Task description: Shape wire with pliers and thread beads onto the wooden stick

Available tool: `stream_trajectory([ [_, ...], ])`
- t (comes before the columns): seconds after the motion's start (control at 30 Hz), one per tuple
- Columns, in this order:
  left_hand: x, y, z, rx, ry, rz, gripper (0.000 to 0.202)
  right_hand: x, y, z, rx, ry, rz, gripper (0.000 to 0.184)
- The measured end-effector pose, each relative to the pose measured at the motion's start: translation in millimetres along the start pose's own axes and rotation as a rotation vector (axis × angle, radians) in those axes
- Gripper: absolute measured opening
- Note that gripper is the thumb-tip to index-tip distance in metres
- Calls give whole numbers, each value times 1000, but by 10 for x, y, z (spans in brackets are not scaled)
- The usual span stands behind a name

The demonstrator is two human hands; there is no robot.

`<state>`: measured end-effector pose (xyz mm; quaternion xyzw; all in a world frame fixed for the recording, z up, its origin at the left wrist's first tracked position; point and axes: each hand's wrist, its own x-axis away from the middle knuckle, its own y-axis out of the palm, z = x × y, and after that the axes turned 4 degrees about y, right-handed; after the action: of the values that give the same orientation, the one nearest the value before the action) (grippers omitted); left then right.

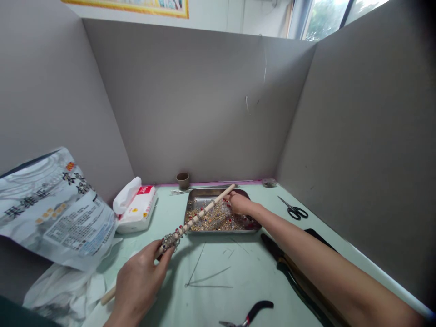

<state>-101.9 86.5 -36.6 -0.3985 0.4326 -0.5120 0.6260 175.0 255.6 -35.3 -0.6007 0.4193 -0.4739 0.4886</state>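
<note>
My left hand (141,277) is closed round a wooden dowel (207,208) that slants up to the right. Beaded wire (168,242) with red and clear beads is wound about the dowel near my fingers. The dowel's far end reaches over a metal tray (223,232) of small gold, red and clear beads (218,218). At the tray's right side, my right hand (237,203) has its fingers bent together close to the dowel's tip. Whatever those fingers hold, if anything, is too small to make out.
Thin wire pieces (209,286) and pliers (254,313) lie in front. Scissors (295,211) and a long dark-handled tool (293,277) are at right. Leftward stand a tissue pack (138,211) and a white pouch (57,209). A small brown cup (183,180) is behind; grey partitions (204,100) surround the table.
</note>
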Motion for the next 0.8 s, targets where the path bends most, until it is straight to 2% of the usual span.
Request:
stream_trajectory([
  [0.07, 5, 0, 0, -1, -1, -3, 30, 15, -23, 11, -18, -39, 28, 57],
  [0.17, 10, -2, 4, 4, 7, 3, 30, 68, 14, -21, -39, -82, 2, 48],
  [0.33, 9, -12, 13, 5, -2, 20, 29, 69, 34, -26, -15, 16, 21, 40],
  [0.4, 9, -19, 18, 8, -9, 21, 28, 40, 10, -51, -32, 5, 37, 39],
  [0.67, 7, -14, -9, 14, -18, 19, 28, -43, 36, -492, -123, -77, -25, 40],
  [0.8, 7, -24, -21, 29, -34, 23, 28, 1, -54, -462, -123, -61, -62, 32],
])
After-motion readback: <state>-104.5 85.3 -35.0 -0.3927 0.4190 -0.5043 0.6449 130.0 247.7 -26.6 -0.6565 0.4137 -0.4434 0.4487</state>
